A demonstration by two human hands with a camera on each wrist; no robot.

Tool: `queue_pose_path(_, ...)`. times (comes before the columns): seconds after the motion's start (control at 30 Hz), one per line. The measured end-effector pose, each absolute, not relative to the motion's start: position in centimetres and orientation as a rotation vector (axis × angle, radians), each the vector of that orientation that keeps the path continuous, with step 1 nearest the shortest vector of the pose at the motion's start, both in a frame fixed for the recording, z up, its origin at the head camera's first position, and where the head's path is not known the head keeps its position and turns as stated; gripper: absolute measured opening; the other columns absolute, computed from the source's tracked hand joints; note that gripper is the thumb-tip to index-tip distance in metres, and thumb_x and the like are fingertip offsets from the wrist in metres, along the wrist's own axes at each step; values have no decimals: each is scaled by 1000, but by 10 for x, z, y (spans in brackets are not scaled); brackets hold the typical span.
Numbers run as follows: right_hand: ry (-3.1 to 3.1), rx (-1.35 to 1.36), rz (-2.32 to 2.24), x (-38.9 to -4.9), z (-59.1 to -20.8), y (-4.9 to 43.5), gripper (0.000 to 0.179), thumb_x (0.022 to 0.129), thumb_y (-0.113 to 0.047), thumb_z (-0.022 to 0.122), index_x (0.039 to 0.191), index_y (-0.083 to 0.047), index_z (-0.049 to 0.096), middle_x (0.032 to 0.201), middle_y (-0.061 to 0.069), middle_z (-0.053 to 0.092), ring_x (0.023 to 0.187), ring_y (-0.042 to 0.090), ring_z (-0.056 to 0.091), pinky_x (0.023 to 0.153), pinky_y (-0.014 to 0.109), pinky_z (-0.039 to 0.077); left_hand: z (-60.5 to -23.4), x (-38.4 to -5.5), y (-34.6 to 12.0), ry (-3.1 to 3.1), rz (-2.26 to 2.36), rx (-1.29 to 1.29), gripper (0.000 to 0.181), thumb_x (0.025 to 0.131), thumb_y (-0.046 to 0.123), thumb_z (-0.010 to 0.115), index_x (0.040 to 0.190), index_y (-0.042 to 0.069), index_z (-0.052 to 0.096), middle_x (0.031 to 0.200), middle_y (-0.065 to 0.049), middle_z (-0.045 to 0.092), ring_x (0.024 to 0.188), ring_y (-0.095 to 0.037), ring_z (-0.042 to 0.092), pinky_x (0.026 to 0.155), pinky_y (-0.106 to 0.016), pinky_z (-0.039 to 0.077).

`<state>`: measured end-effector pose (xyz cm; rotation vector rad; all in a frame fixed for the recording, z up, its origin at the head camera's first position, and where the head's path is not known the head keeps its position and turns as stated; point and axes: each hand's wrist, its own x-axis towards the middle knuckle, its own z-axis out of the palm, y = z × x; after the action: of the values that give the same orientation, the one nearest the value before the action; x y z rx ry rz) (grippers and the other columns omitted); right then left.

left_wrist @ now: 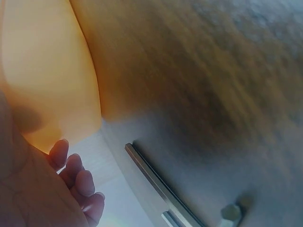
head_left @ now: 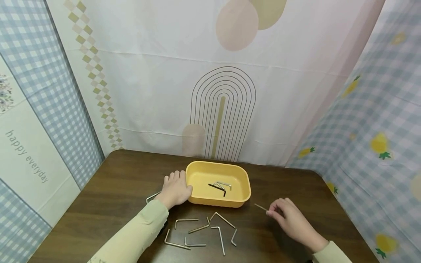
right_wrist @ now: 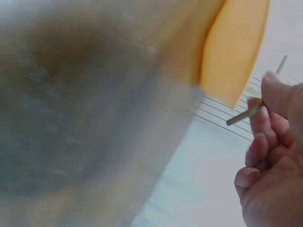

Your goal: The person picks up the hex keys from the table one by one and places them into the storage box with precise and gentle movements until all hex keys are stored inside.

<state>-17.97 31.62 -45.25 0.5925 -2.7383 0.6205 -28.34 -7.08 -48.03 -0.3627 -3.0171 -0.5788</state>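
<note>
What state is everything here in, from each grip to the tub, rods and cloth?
Yellow tub: upright, uncovered, with a black rod and silvery rods inside.
Left grip: holding the tub's left end.
Right grip: pinching a rod.
Pinched rod: raised, outside the tub.
Loose rods: bent, scattered on the table.
Back cloth: hanging, creased.

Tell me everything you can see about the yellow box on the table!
The yellow box is a low, open tub with rounded corners and smooth walls that look like plastic. It stands upright on the brown table, near the back edge. The left hand holds its left side, with the thumb over the rim. Inside lie a black bent rod and at least one silver rod.
</note>
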Motion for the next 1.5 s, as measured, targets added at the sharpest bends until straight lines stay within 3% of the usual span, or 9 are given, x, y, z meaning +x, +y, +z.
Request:
queue_pose_path(0.6,-2668,569,629,-241,-427,255,5,91,-15,68,88,-16,64,80,-9,55,77,10,47,67,31,43,-485,-286,-71,-3035,-559,-340,38,90,33,50,113,3,46,98,-10,43,90,-30,38,80,-46,28)
queue_pose_path(1.07,-2872,511,762,-277,-434,200,12,93,-19,65,83,-15,62,71,-6,52,64,11,47,62,32,42,-489,-288,-70,-3037,-582,-329,40,90,35,51,114,4,46,100,-10,43,91,-30,38,81,-46,28)
queue_pose_path(1.5,-3046,409,791,-295,-451,179,15,95,-14,61,82,-8,60,70,-1,54,59,13,49,54,29,41,-486,-286,-71,-3036,-541,-329,35,90,35,51,109,6,47,96,-8,42,89,-27,39,80,-44,28)
